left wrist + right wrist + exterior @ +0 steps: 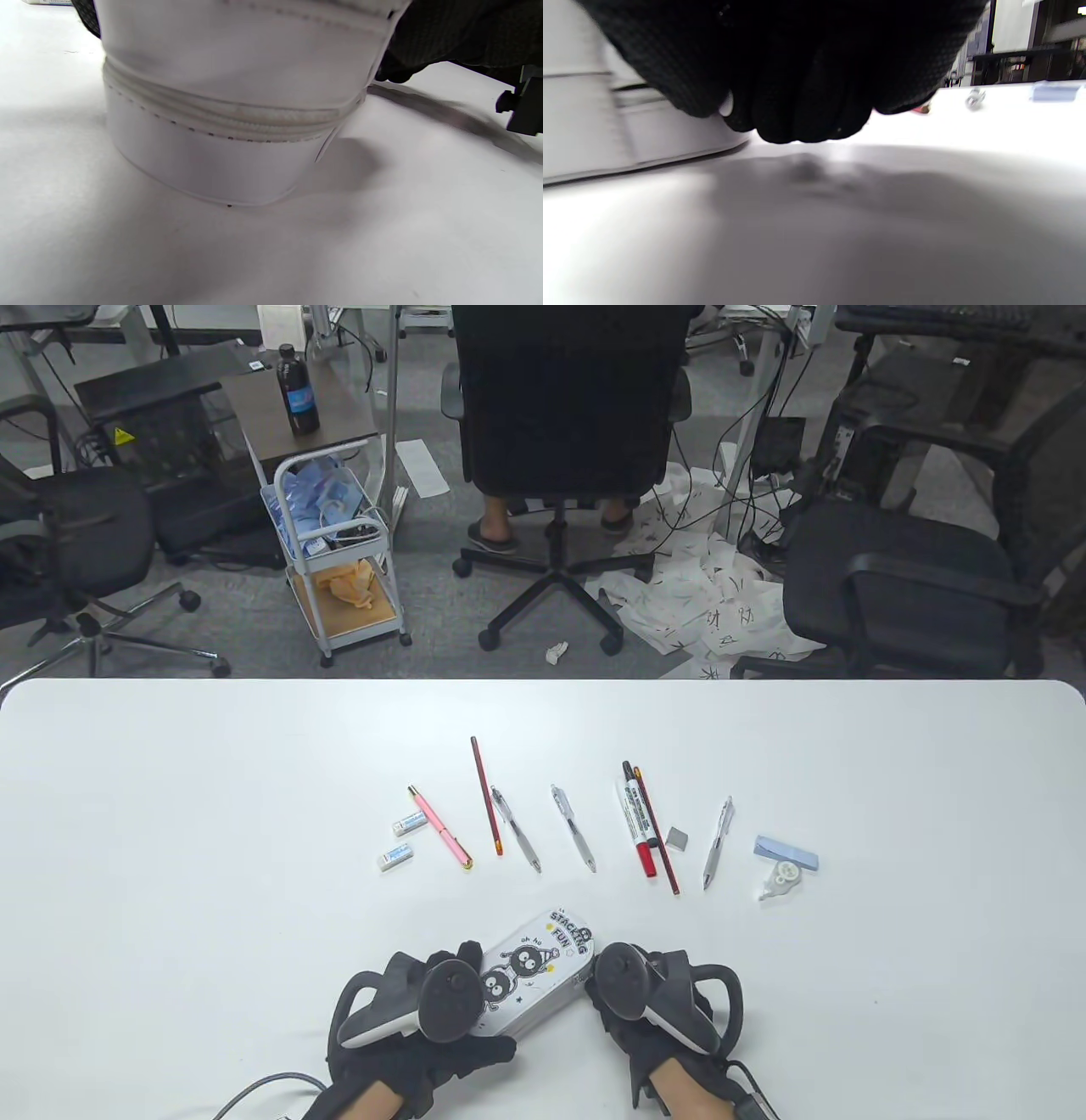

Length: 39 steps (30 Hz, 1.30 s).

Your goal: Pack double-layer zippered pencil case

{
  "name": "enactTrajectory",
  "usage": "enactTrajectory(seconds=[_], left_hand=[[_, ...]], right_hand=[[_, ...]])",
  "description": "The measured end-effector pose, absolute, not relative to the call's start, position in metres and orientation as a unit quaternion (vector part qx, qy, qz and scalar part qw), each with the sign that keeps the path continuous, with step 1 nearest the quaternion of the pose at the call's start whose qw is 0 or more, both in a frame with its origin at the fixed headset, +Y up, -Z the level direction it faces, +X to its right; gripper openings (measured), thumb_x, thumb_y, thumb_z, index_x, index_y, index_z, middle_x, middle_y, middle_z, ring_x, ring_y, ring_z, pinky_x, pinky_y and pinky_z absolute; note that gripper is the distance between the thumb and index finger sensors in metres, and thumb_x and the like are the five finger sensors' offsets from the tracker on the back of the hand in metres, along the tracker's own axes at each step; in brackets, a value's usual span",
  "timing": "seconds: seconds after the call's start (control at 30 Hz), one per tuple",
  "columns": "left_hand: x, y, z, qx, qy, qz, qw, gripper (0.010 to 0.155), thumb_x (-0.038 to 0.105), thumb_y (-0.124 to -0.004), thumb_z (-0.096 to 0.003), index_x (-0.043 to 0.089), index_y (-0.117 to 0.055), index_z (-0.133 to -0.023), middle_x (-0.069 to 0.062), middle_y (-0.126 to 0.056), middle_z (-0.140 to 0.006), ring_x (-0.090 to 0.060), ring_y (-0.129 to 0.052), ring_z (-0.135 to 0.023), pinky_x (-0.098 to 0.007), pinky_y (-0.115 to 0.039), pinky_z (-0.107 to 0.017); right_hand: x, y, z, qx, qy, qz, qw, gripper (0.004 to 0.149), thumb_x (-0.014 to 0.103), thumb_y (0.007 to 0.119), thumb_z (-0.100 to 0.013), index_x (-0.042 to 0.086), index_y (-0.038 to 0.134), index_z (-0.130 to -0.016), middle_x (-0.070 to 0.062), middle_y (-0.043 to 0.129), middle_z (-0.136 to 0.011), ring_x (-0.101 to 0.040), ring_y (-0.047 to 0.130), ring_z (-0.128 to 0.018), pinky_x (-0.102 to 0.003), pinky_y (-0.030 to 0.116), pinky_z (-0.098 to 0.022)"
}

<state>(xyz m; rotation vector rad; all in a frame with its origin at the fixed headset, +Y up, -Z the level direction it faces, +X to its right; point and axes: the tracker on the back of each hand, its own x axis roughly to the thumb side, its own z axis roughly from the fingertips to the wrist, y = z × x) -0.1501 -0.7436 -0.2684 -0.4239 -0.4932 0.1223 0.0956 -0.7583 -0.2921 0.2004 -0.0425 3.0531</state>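
Packing is, by my reading, barely getting started: the pencil case [533,980] is lying on the white surface [170,831] near the bottom edge of the table view, both zippers looking closed, and every item meant for it is sitting beyond the case in a loose row. Counting outward from the case, two erasers [402,840] and a pink pen [440,827] are lying beyond it to the left, a dark red pencil [486,796] and two clear pens [543,829] are lying straight past it, and a red-capped marker [637,819], a second red pencil [657,831], a small grey block [677,838], a silver pen [717,842], a blue block [787,852] and a correction tape [778,881] are trailing off beyond it to the right. The left hand [424,1027] is gripping the case's near left end, and the right hand [653,1010] is resting against its right end, fingers curled together; whether those fingers are pinching a zipper pull I cannot tell. Opening a layer, loading the items and zipping up all seem to be waiting. The table view is giving the whole layout, while the left wrist view is showing the case's white side wall with its closed zipper [237,116] running around it, which is hidden from above. The right wrist view is showing mostly dark bunched fingers [797,84] just beside the case's wall.
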Motion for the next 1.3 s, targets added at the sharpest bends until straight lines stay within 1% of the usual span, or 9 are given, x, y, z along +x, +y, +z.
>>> enactTrajectory(seconds=[0.17,0.33,0.53,0.6,0.73,0.83,0.93,1.07,1.3], left_hand=[[-0.151,-0.736,-0.27,-0.258,-0.307,-0.003,0.916,0.112,0.064,-0.091,-0.0475,0.01,-0.027,-0.123,-0.021,-0.046,-0.119,-0.054,-0.053,-0.103,-0.073,-0.052,-0.071],[-0.136,-0.726,-0.272,-0.289,-0.333,-0.091,0.893,0.112,0.053,-0.099,-0.0443,0.024,-0.023,-0.122,-0.011,-0.037,-0.124,-0.06,-0.032,-0.105,-0.076,-0.038,-0.069],[-0.126,-0.725,-0.284,-0.148,-0.312,-0.204,0.916,0.106,0.037,-0.096,-0.047,0.033,-0.016,-0.116,-0.021,-0.005,-0.118,-0.062,-0.019,-0.101,-0.073,-0.035,-0.069],[-0.139,-0.719,-0.292,-0.167,-0.264,-0.177,0.934,0.093,0.038,-0.085,-0.055,0.025,-0.018,-0.119,-0.026,-0.01,-0.119,-0.063,-0.027,-0.103,-0.072,-0.04,-0.07],[-0.159,-0.713,-0.297,-0.262,-0.236,0.122,0.928,0.067,0.032,-0.066,-0.0631,0.003,-0.042,-0.118,-0.03,-0.063,-0.113,-0.055,-0.07,-0.097,-0.067,-0.059,-0.07],[-0.148,-0.726,-0.285,-0.363,-0.248,0.175,0.881,0.107,0.053,-0.077,-0.0592,-0.005,-0.008,-0.116,-0.045,-0.025,-0.115,-0.064,-0.05,-0.102,-0.075,-0.049,-0.071],[-0.131,-0.738,-0.274,-0.379,-0.276,0.101,0.877,0.125,0.061,-0.078,-0.0546,-0.004,0.015,-0.107,-0.053,0.01,-0.101,-0.072,-0.027,-0.101,-0.079,-0.042,-0.071],[-0.118,-0.74,-0.275,-0.385,-0.273,0.041,0.881,0.128,0.059,-0.077,-0.058,-0.008,0.022,-0.101,-0.055,0.017,-0.094,-0.074,-0.022,-0.099,-0.079,-0.043,-0.071],[-0.125,-0.728,-0.275,-0.358,-0.26,-0.059,0.895,0.125,0.053,-0.086,-0.055,-0.004,0.012,-0.108,-0.042,-0.006,-0.115,-0.064,-0.035,-0.106,-0.075,-0.043,-0.073]], right_hand=[[0.1,-0.756,-0.294,0.086,-0.016,0.996,0.012,0.039,0.044,0.082,-0.04,0.034,0.088,-0.077,0.007,0.097,-0.076,-0.016,0.095,-0.065,-0.041,0.08,-0.058],[0.081,-0.75,-0.282,0.225,-0.049,0.973,-0.016,0.039,0.04,0.084,-0.033,0.039,0.091,-0.071,0.011,0.096,-0.074,-0.014,0.092,-0.067,-0.04,0.077,-0.061],[0.049,-0.754,-0.27,0.325,0.064,0.943,0.044,0.039,0.039,0.084,-0.038,0.03,0.091,-0.075,0.004,0.095,-0.076,-0.019,0.091,-0.067,-0.044,0.075,-0.061],[0.045,-0.752,-0.267,0.347,0.083,0.933,0.034,0.039,0.041,0.084,-0.039,0.029,0.091,-0.076,0.004,0.095,-0.076,-0.019,0.091,-0.067,-0.044,0.075,-0.062],[0.038,-0.752,-0.263,0.374,0.116,0.917,0.071,0.039,0.041,0.086,-0.042,0.024,0.092,-0.077,0.0,0.096,-0.075,-0.022,0.09,-0.066,-0.05,0.07,-0.065],[0.034,-0.753,-0.263,0.376,0.126,0.913,0.092,0.039,0.041,0.086,-0.042,0.023,0.093,-0.076,-0.001,0.096,-0.074,-0.022,0.09,-0.065,-0.05,0.07,-0.064],[0.033,-0.751,-0.259,0.374,0.085,0.92,0.077,0.037,0.041,0.088,-0.042,0.022,0.096,-0.073,-0.002,0.097,-0.071,-0.022,0.09,-0.063,-0.05,0.066,-0.066],[0.037,-0.741,-0.256,0.326,-0.051,0.944,-0.017,0.037,0.047,0.085,-0.042,0.028,0.096,-0.072,0.005,0.099,-0.068,-0.016,0.094,-0.059,-0.046,0.069,-0.066],[0.08,-0.737,-0.28,0.204,-0.072,0.974,-0.062,0.036,0.047,0.086,-0.042,0.029,0.096,-0.071,0.006,0.1,-0.067,-0.015,0.095,-0.058,-0.045,0.072,-0.065]])
